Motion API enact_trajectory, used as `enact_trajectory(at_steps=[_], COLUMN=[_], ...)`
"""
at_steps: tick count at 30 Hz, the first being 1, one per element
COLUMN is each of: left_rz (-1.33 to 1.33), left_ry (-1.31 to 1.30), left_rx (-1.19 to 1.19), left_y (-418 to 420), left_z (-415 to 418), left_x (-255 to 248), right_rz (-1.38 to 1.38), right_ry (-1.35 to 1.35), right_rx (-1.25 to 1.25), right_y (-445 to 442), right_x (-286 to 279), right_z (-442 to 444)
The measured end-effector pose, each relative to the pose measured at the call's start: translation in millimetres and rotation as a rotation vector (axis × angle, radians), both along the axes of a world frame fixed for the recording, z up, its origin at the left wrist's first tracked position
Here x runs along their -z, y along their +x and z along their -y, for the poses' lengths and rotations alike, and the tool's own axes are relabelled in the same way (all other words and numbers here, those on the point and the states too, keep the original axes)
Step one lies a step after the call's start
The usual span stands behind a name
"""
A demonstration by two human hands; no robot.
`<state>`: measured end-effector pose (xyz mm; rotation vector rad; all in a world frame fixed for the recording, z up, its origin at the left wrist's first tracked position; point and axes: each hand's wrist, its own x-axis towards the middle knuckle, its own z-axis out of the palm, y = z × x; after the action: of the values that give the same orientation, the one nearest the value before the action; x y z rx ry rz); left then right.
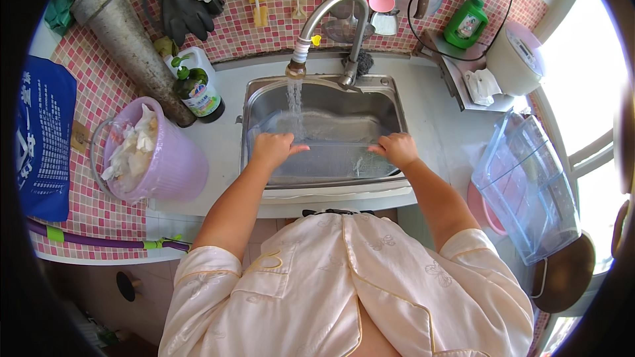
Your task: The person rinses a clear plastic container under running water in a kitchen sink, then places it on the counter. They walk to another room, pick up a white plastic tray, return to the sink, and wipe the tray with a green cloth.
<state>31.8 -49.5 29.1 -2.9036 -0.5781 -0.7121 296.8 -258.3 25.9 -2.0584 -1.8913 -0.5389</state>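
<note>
Both hands grip a clear plastic bin (327,158), perhaps a refrigerator drawer, held in the stainless steel sink (401,109). My left hand (272,149) is closed over its near rim on the left, thumb pointing inward. On the right, my right hand (399,148) holds the same rim, its thumb also turned inward. Water (294,101) runs from the curved metal faucet (359,10) into the bin's left side. The fingers curl over the far side of the rim, partly out of sight. How deep the bin rests in the basin is hard to tell.
A lilac trash bucket (186,163) and a green pump bottle (201,94) stand left. At right, a clear divided drawer (531,188) leans over a pink basin (478,206). A green jug (465,25) and white appliance (516,59) sit behind. Utensils and black gloves (183,10) hang above.
</note>
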Motion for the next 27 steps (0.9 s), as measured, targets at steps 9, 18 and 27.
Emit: enact_trajectory(at_steps=[9,18,27], left_rz=[-0.139,-0.282,-0.121], left_ry=[-0.06,-0.215,-0.171], left_rx=[0.002,-0.014,-0.032], left_y=[-17,-21,-26], left_z=[24,34,38], left_x=[21,31,46], right_rz=[-0.075,-0.136,-0.141], right_ry=[-0.092,-0.152,-0.034], right_rx=[-0.094,-0.128,-0.104], right_y=[-4,-17,-25], right_x=[27,42,46], right_z=[14,28,27])
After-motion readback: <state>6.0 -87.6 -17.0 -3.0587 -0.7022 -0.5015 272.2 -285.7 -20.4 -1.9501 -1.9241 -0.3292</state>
